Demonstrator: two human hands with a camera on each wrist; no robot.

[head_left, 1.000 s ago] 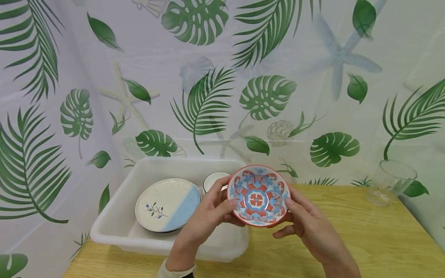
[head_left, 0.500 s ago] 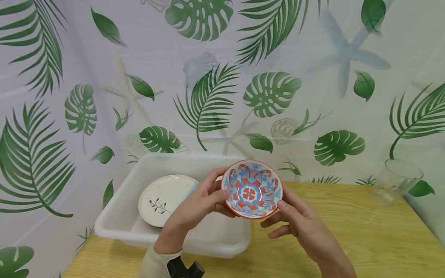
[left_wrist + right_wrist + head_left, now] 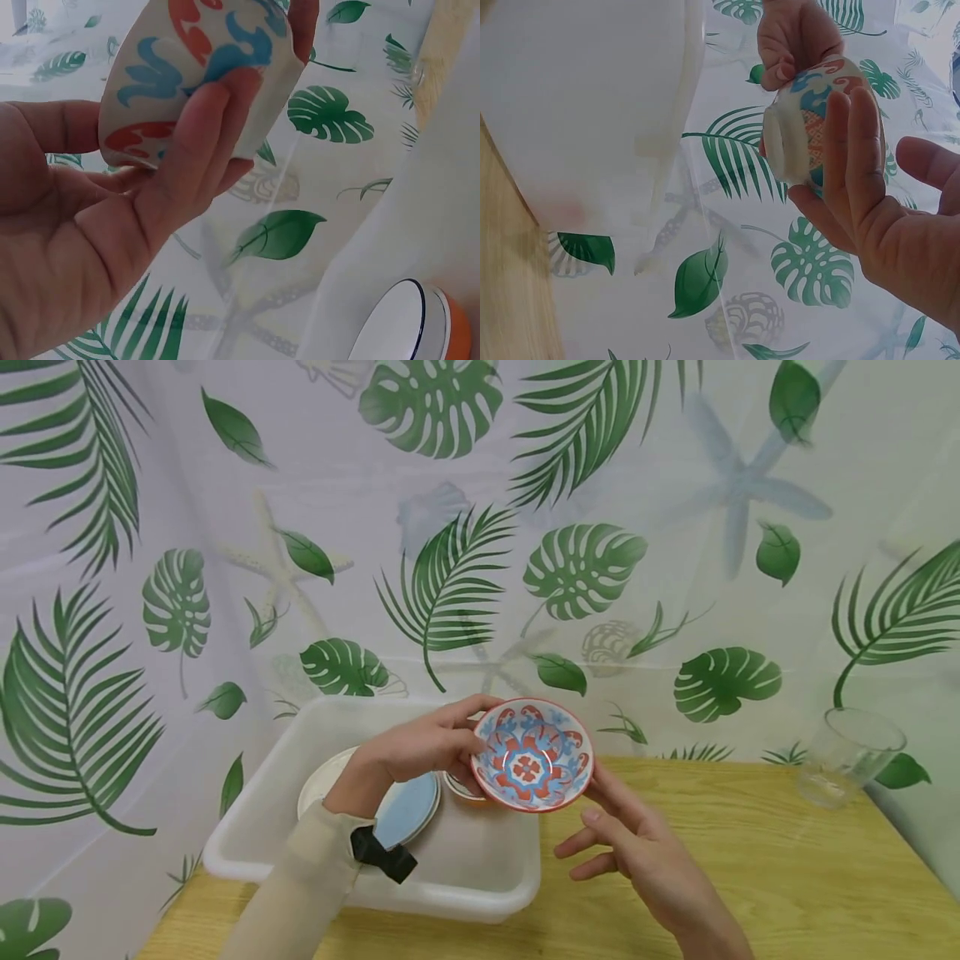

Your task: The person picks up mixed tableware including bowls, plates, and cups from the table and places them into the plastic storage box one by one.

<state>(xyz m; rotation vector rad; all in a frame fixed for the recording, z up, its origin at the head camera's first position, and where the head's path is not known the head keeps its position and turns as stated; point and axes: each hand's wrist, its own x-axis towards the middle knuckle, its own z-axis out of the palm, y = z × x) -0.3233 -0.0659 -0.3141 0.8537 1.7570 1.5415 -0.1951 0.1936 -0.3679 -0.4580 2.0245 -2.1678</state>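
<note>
A small bowl with a red rim and a red and blue flower pattern is held up, its inside facing the head camera. My left hand grips its left side, thumb at the rim and fingers under the outer wall, as the left wrist view shows. On the other side, my right hand touches the bowl's outside with extended fingers. In the right wrist view the right thumb stands off the bowl, whose pale foot ring faces left.
Below the left arm, a white plastic basin holds a cream and blue plate and a white bowl with an orange outside. A clear glass stands at the right rear of the wooden table. Leaf-print sheeting hangs behind.
The bowl has shifted slightly left and up. My left forearm has swung further across the basin, covering more of the plate. The right thumb has come off the bowl's rim.
</note>
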